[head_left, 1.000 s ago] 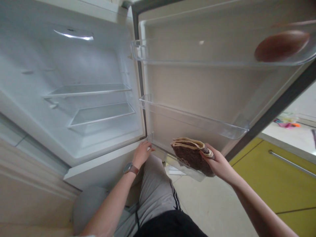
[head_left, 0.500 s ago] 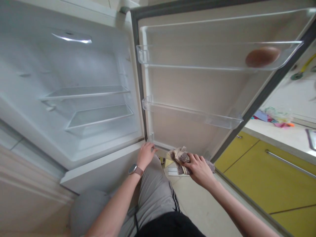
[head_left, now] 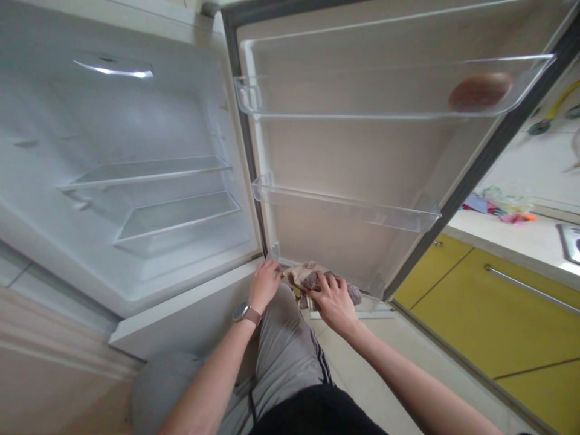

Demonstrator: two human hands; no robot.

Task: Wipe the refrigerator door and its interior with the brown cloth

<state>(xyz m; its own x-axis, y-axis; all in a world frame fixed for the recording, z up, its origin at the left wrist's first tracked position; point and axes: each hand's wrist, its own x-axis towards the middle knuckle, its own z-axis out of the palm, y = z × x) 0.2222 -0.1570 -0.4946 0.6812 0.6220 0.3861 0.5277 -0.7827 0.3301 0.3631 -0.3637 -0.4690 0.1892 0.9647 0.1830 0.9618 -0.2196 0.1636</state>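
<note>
In the head view, my right hand presses a crumpled brown and beige cloth along the lowest clear door shelf of the open refrigerator door. My left hand, with a watch on its wrist, has its fingers closed on the left end of that same shelf, near the hinge side. The cloth's near end lies close to the left fingertips. Much of the lowest shelf is hidden behind the cloth and both hands.
Left stands the lit refrigerator interior with glass shelves. A reddish-brown round object sits in the upper door shelf. Yellow cabinets and a white counter with colourful bags are at right.
My right hand has slid left along the lowest door shelf with the cloth, closer to my left hand. My left hand stays at the shelf's left end. The view has shifted slightly.
</note>
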